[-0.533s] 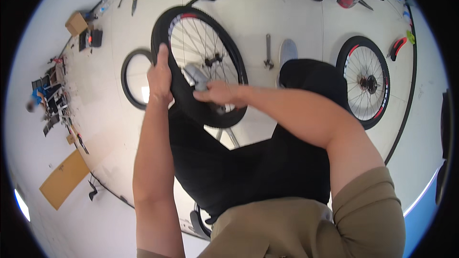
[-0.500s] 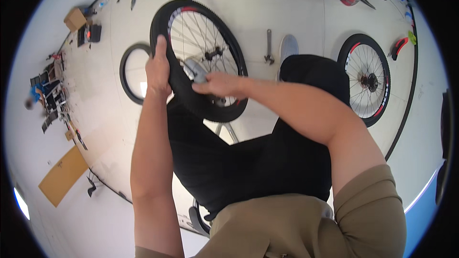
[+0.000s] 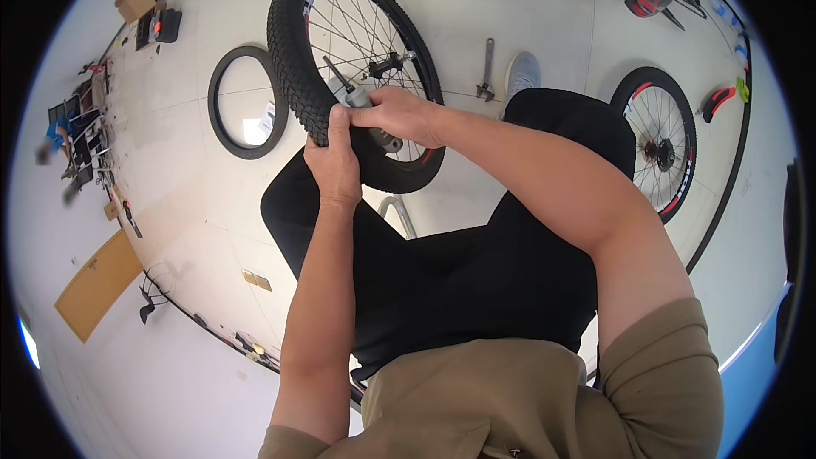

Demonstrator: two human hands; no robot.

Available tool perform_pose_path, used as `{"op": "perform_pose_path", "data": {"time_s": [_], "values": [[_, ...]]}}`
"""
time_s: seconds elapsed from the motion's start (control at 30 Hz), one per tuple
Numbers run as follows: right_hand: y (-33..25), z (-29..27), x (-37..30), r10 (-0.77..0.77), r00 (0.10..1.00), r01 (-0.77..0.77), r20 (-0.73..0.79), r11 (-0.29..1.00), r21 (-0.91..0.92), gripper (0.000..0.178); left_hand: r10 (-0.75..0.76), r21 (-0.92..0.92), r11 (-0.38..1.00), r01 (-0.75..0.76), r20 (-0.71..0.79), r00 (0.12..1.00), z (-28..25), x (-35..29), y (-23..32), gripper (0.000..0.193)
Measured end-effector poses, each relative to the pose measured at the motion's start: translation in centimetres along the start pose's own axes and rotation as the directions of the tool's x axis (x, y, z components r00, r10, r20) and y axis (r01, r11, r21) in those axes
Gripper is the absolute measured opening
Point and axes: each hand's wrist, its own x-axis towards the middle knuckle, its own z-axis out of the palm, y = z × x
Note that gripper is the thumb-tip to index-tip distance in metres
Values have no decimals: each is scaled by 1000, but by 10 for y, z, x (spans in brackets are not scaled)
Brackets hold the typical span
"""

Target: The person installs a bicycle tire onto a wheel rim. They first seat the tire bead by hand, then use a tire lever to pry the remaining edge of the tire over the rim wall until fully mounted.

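Note:
A bicycle wheel (image 3: 319, 30) with a knobby black tyre and a rim marked in red and white stands tilted in front of my knees. My left hand (image 3: 336, 166) is closed around the tyre's near edge, thumb on top and fingers partly hidden. My right hand (image 3: 399, 115) grips a grey cylindrical tool (image 3: 359, 99) with a thin dark rod at its far end, held against the wheel's near side. The tool's lower end shows below that hand, over the spokes. Both hands nearly meet at the tyre.
A loose black tyre (image 3: 214, 102) lies on the floor at left. An adjustable wrench (image 3: 487, 68) is beyond my shoe (image 3: 523, 72). A second wheel (image 3: 620, 115) with a sprocket lies at right. Bicycle parts (image 3: 650, 0) are at the far right, with an open toolbox (image 3: 157, 30) at far left.
My left hand has slid down the tyre toward my right hand. The right hand and grey tool have moved slightly up and to the right. The wheel has shifted farther from me.

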Motion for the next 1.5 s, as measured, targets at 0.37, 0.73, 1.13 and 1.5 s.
{"op": "perform_pose_path", "data": {"time_s": [0.37,0.73,1.13,1.5], "values": [[-2,1,4,-122,973,109,-193,991,-76,41,126,-20,992,-126,-21,992,13,12,4,37],[-42,-15,-1,-4,948,193,-317,799,570,40,-72,118,992,51,185,980,6,-49,-29,33],[-48,-11,-8,-50,987,110,-154,907,408,40,-195,236,964,126,300,934,0,-70,-33,46],[-45,-1,-20,-57,996,77,-71,947,311,43,155,105,982,-158,37,987,11,-71,12,80]]}}
